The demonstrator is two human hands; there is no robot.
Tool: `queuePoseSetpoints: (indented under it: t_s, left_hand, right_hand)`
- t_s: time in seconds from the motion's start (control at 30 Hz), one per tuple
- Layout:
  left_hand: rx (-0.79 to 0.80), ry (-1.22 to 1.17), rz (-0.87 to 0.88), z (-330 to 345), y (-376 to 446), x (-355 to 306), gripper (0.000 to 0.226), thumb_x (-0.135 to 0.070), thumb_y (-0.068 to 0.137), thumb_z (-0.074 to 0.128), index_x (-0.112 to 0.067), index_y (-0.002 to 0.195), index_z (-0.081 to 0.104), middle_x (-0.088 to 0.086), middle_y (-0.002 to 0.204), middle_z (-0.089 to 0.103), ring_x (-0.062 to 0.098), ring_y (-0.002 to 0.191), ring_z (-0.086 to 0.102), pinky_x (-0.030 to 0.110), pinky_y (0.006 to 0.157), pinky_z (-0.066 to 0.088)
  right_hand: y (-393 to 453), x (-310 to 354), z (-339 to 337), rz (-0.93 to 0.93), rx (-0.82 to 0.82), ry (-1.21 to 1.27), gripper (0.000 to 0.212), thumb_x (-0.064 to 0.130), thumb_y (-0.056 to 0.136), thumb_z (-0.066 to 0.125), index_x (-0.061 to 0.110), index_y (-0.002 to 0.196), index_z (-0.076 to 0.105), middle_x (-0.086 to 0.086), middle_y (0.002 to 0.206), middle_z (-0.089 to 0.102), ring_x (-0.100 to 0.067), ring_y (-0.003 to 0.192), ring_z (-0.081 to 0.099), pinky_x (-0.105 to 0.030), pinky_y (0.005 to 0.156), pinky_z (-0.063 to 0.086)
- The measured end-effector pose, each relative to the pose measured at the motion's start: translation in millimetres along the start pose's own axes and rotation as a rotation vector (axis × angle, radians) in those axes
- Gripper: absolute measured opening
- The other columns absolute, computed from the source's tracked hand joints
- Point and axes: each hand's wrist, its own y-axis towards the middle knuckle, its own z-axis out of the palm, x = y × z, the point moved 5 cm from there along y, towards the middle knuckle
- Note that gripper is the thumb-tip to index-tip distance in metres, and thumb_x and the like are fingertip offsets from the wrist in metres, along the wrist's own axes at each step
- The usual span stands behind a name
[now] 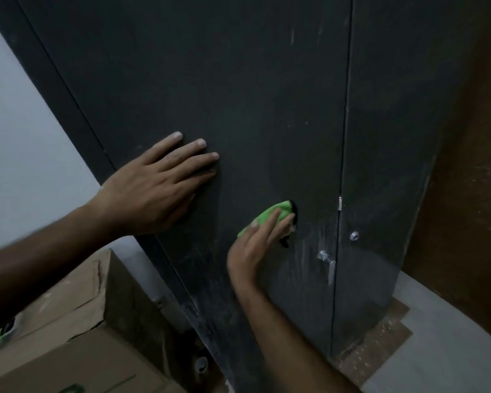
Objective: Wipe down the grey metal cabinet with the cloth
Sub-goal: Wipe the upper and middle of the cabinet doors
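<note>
Nearest, cardboard boxes (68, 321) stand at lower left, beside the grey metal cabinet (238, 95). The right hand (255, 245) presses a green cloth (270, 217) against the left door, fingers extended over it, just left of the lever handle (328, 263). The left hand (156, 188) lies flat and spread on the same door, higher up. Pale dusty streaks remain near the handle and along the lower edge, and on the right door; wiping appears partly done.
</note>
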Motion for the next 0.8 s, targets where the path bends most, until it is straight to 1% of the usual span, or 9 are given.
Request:
queuePoseSetpoints:
  t_s: [0.07,0.23,0.3,0.43,0.53,0.6,0.67,0.7,0.8]
  left_hand:
    - [0.004,-0.009,-0.003,-2,1,0,0.058,-0.038,0.105,0.032,-0.010,0.153,0.047,0.014,0.167,0.034,0.035,0.159,0.024,0.057,0.131,0.013]
    - [-0.015,-0.067,0.004,-7,1,0,0.058,-0.034,0.103,0.034,-0.009,0.153,0.047,0.015,0.164,0.039,0.034,0.157,0.028,0.054,0.131,0.012]
    - [-0.007,-0.074,0.003,-7,0,0,0.058,-0.034,0.102,0.034,-0.009,0.153,0.047,0.014,0.164,0.040,0.034,0.156,0.028,0.052,0.131,0.009]
    - [0.002,-0.104,-0.010,-11,0,1,0.059,-0.033,0.102,0.033,-0.008,0.152,0.049,0.015,0.162,0.042,0.034,0.155,0.029,0.048,0.131,0.004]
    - [-0.005,-0.176,-0.036,-15,-1,1,0.057,-0.029,0.103,0.036,-0.005,0.153,0.049,0.015,0.161,0.045,0.033,0.155,0.031,0.052,0.131,0.015]
    - [0.006,-0.232,-0.060,-17,-1,3,0.057,-0.028,0.103,0.036,-0.006,0.155,0.047,0.015,0.162,0.045,0.032,0.156,0.031,0.053,0.131,0.018]
    - [0.016,-0.276,-0.091,-19,-1,4,0.057,-0.028,0.103,0.036,-0.006,0.156,0.046,0.015,0.163,0.043,0.031,0.157,0.029,0.052,0.131,0.018]
    - [0.008,-0.292,-0.110,-20,-1,4,0.057,-0.027,0.103,0.036,-0.006,0.156,0.046,0.016,0.163,0.043,0.031,0.157,0.029,0.052,0.131,0.018]
    - [-0.061,-0.313,-0.183,-24,0,3,0.054,-0.019,0.104,0.041,-0.002,0.155,0.047,0.019,0.163,0.043,0.036,0.156,0.031,0.055,0.128,0.027]
  right_hand:
    - [0,23,13,0.024,-0.049,-0.001,0.058,0.016,0.108,0.041,0.000,0.160,0.020,-0.021,0.169,-0.008,-0.037,0.158,-0.009,-0.052,0.127,0.003]
    - [-99,3,15,-0.451,0.346,-0.317,0.063,0.027,0.104,0.031,0.012,0.163,0.014,-0.017,0.170,-0.010,-0.042,0.157,-0.005,-0.053,0.124,0.018]
    - [-87,-12,8,-0.429,0.385,-0.347,0.061,0.029,0.103,0.026,0.013,0.161,0.013,-0.015,0.168,-0.014,-0.039,0.157,-0.009,-0.052,0.125,0.019]
    - [-53,28,26,-0.197,0.146,-0.131,0.062,0.023,0.104,0.029,0.016,0.163,0.011,-0.011,0.171,-0.013,-0.034,0.157,-0.016,-0.045,0.129,-0.003]
    - [-98,28,38,-0.684,0.362,-0.375,0.060,0.021,0.104,0.028,0.020,0.163,0.018,-0.015,0.171,0.002,-0.043,0.157,-0.002,-0.049,0.129,-0.002]
    - [-105,-4,19,-1.150,0.610,-0.471,0.052,0.027,0.108,0.026,0.017,0.159,0.035,-0.011,0.168,0.024,-0.042,0.155,0.016,-0.055,0.127,0.012]
    - [-77,-18,3,-1.480,0.686,-0.518,0.051,0.014,0.103,0.033,0.017,0.151,0.049,-0.007,0.162,0.039,-0.039,0.150,0.031,-0.055,0.126,0.019]
    - [-62,-12,3,-1.547,0.659,-0.524,0.053,0.009,0.101,0.031,0.016,0.151,0.049,-0.007,0.162,0.040,-0.038,0.150,0.032,-0.055,0.126,0.018]
    - [-59,23,22,-1.346,0.584,-0.490,0.060,0.007,0.099,0.029,0.018,0.157,0.033,-0.004,0.166,0.029,-0.037,0.157,0.014,-0.057,0.127,0.011]
